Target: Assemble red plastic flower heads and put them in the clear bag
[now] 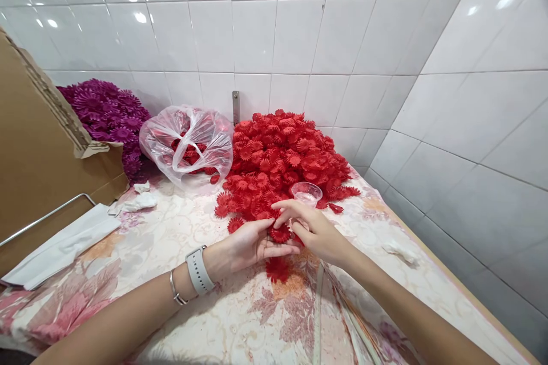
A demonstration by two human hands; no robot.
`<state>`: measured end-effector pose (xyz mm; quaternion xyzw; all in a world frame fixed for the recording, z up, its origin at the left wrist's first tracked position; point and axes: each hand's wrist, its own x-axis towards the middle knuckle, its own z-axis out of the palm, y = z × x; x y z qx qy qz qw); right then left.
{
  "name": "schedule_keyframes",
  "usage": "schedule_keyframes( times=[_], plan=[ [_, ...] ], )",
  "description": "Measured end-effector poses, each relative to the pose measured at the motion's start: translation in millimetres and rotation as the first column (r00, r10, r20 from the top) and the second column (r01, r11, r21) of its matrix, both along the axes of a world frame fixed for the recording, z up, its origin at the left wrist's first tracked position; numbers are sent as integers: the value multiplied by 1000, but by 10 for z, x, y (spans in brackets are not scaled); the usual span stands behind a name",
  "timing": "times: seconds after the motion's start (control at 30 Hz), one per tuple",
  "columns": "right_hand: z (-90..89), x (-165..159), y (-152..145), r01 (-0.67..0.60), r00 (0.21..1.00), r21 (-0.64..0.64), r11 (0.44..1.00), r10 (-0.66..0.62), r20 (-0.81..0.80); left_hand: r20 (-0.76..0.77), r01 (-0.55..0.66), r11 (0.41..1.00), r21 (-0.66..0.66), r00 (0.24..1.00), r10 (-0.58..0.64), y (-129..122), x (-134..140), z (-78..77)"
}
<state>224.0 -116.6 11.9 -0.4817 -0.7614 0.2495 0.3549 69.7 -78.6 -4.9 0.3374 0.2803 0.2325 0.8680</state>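
A red, many-petalled artificial flower (280,234) rests in my left hand (253,244), held between the thumb and the fingers below it. Over it, my right hand (317,229) curves in from the right. Its bent forefinger and thumb are at the flower's edges, while another finger stretches out above. The exact contact of the right fingertips is partly hidden. Just below my hands, another red flower (277,269) lies on the cloth. Behind them rises a large pile of red flowers (285,154). A small clear plastic cup (307,194) stands at the pile's front edge.
A clear plastic bag (188,145) with red flowers sits left of the pile, and purple flowers (109,117) are heaped beyond it. Cardboard (47,165) and a folded white sheet (64,245) occupy the left. Thin strips (349,313) lie in front. White tiled walls (257,34) enclose the table.
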Motion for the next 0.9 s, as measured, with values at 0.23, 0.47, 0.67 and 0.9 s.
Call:
schedule_keyframes(
  times=[0.23,0.47,0.67,0.9],
  plan=[
    [-48,-33,-15,-2,999,40,999,3,-32,-34,2,1000,31,999,-1,4,-14,32],
    [-67,-79,-85,135,990,239,962,-142,15,-31,-18,1000,-3,999,18,-13,-13,70],
    [-76,-85,-127,49,996,296,954,-70,62,-44,-80,996,33,996,82,6,-17,131],
    [-94,-88,-120,37,993,317,948,-71,95,-19,-112,990,85,993,114,-14,-19,140]
  ],
)
